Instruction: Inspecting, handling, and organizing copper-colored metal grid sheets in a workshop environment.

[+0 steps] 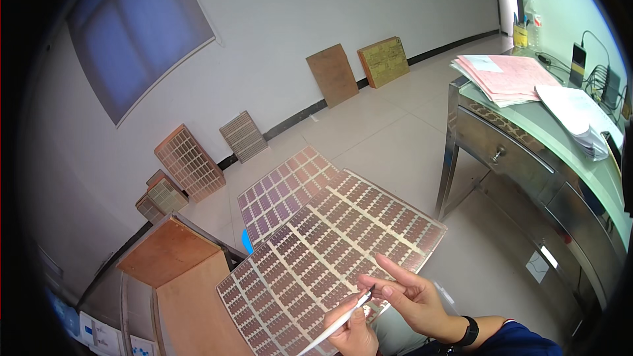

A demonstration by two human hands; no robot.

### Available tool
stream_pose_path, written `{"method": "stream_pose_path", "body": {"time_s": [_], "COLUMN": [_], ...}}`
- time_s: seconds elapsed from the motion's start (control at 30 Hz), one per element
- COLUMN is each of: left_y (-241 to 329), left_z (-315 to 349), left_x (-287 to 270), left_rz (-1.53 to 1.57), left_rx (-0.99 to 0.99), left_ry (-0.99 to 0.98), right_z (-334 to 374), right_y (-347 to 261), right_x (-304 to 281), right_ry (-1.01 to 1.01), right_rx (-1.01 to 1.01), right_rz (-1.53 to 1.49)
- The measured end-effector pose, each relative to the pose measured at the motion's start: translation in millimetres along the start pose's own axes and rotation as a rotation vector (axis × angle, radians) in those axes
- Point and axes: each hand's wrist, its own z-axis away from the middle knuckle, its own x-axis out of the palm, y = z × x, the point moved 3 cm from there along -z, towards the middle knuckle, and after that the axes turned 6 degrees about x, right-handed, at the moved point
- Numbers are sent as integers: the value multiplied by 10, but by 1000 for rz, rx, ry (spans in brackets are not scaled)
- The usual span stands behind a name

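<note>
My left hand [351, 331] is closed around a slim white pen-like tool [337, 325] with a dark tip, held slanting up to the right. Close to that tip is my right hand [415, 300], its index finger stretched out and its thumb apart from it. The other fingers reach to the tip; whether they press on it I cannot tell. Under both hands a large flat panel [310, 244] lies tilted, covered with rows of small brown patterned blocks between pale strips. A black band [469, 331] circles my right wrist.
Beyond the panel is a second, purplish gridded panel [283, 191]. A wooden chair [173, 250] stands at left. On the right, a metal desk [504, 148] carries pink papers [508, 78] and white sheets [580, 115]. Several boards, including a gridded stack [191, 161], lean along the wall.
</note>
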Motion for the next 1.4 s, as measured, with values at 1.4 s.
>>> {"method": "stream_pose_path", "body": {"time_s": [1.4], "left_y": [73], "left_z": [-62], "left_x": [-9], "left_rz": [-333], "left_rx": [534], "left_ry": [-182], "right_z": [-10], "right_y": [-9], "right_x": [63], "right_ry": [20], "right_rx": [35], "right_rz": [25]}}
